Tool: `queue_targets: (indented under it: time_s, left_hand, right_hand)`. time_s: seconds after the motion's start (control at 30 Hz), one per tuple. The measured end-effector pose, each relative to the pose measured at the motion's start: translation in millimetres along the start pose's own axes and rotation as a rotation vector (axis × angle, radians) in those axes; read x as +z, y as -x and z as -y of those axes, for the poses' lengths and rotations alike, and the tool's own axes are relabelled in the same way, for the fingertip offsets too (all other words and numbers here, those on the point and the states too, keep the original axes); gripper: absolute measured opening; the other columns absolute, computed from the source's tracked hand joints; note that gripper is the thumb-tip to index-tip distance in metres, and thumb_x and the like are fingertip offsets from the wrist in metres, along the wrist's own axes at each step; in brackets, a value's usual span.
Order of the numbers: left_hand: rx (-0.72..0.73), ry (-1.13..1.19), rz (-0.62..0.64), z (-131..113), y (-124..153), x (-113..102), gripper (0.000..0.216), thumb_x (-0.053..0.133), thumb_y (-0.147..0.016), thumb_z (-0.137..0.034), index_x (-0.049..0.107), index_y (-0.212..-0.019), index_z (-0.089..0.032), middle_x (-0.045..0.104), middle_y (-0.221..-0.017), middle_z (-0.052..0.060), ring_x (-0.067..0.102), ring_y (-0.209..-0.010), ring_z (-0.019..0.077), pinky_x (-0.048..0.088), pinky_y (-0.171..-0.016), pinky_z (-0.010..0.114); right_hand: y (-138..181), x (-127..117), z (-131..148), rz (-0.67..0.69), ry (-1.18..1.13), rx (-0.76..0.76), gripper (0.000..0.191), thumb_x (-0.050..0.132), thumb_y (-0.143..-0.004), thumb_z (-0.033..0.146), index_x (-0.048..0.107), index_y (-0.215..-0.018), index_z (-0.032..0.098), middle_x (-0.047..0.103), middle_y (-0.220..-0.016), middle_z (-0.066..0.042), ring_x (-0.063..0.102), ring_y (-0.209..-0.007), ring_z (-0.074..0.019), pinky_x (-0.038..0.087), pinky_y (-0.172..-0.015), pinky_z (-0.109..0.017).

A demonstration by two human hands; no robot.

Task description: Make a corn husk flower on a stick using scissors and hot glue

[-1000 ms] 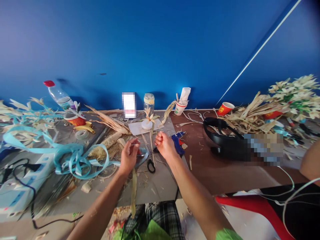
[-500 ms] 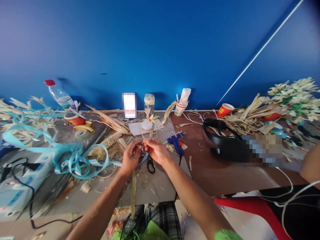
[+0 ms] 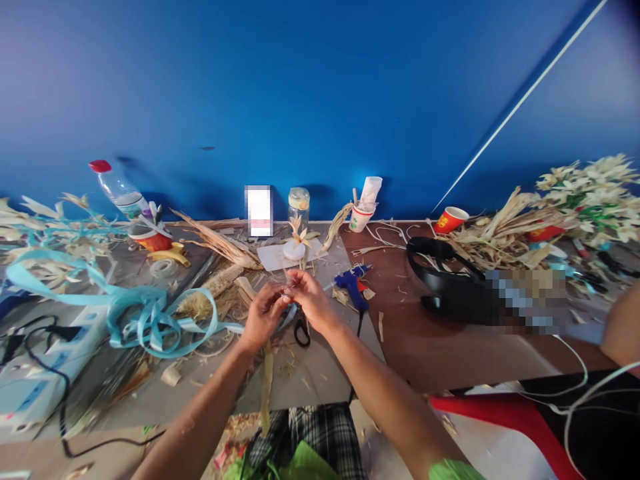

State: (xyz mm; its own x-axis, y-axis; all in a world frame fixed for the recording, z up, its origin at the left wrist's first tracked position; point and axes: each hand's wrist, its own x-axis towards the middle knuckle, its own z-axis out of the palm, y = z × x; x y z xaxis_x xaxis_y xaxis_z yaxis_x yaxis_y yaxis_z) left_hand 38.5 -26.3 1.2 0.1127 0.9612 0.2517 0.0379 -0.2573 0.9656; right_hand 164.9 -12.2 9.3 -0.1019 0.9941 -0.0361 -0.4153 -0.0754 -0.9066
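My left hand [image 3: 265,312] and my right hand [image 3: 313,303] meet over the table, fingertips pinched together. A light-blue ribbon [image 3: 287,318] runs from a loose heap on the left to the pinched fingers, where part of it shows. A thin pale piece also pokes up at the fingertips; its kind is too small to tell. Just below my right hand lie black-handled scissors [image 3: 301,333], their blades hidden. Beyond my fingers a pale husk flower [image 3: 299,233] stands on a round white base [image 3: 294,250].
A blue glue gun [image 3: 356,288] lies right of my hands. Ribbon loops [image 3: 150,320], dried corn husks [image 3: 225,243] and a power strip [image 3: 55,360] cover the left. A bottle [image 3: 120,190], jar [image 3: 299,203], paper cup [image 3: 361,217] and black headset [image 3: 440,280] stand around. Another person's arm [image 3: 623,327] is at right.
My right hand's fingers have shifted slightly up and left, curling closer over the left fingertips. Everything on the table stays where it was.
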Motion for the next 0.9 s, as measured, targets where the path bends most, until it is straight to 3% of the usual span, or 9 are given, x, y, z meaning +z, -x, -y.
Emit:
queue_targets:
  time_s: [0.2, 0.47, 0.7, 0.9]
  left_hand:
    - [-0.269, 0.342, -0.040, 4.5, -1.5, 2.2, 0.023, 0.065, -0.071, -0.037, 0.057, -0.074, -0.016, 0.054, -0.064, -0.001, 0.048, -0.056, 0.0099, 0.040, -0.055, 0.024]
    - [-0.427, 0.648, 0.135, -10.5, -3.9, -5.3, 0.028, 0.075, -0.063, -0.031, 0.054, -0.075, -0.018, 0.048, -0.061, -0.003, 0.042, -0.051, 0.0071, 0.040, -0.056, 0.026]
    - [-0.392, 0.627, 0.111, -9.8, -4.5, -5.1, 0.027, 0.074, -0.064, -0.030, 0.052, -0.072, -0.017, 0.049, -0.064, -0.003, 0.040, -0.051, 0.0060, 0.035, -0.053, 0.023]
    - [-0.401, 0.628, 0.256, -14.5, -1.3, -7.3, 0.030, 0.073, -0.066, -0.034, 0.050, -0.070, -0.016, 0.043, -0.054, -0.005, 0.037, -0.046, 0.0056, 0.036, -0.055, 0.026]
  right_hand:
    - [0.1, -0.6, -5.3, 0.041, 0.310, -0.136, 0.035, 0.063, -0.068, 0.025, 0.050, -0.100, 0.021, 0.052, -0.074, 0.003, 0.051, -0.059, -0.0097, 0.046, -0.054, -0.023]
    - [3.6, -4.0, -1.4, 0.078, 0.492, -0.261, 0.038, 0.063, -0.073, 0.027, 0.048, -0.108, 0.022, 0.049, -0.073, 0.003, 0.050, -0.060, -0.0097, 0.046, -0.055, -0.022]
    - [5.1, -5.7, 4.2, 0.098, 0.621, -0.339, 0.036, 0.060, -0.077, 0.023, 0.047, -0.111, 0.021, 0.051, -0.074, 0.002, 0.051, -0.064, -0.0110, 0.045, -0.061, -0.024]
    - [5.5, -13.7, 18.1, 0.248, 0.681, -0.320, 0.040, 0.061, -0.076, 0.023, 0.048, -0.113, 0.021, 0.052, -0.078, 0.001, 0.052, -0.069, -0.0113, 0.046, -0.066, -0.025]
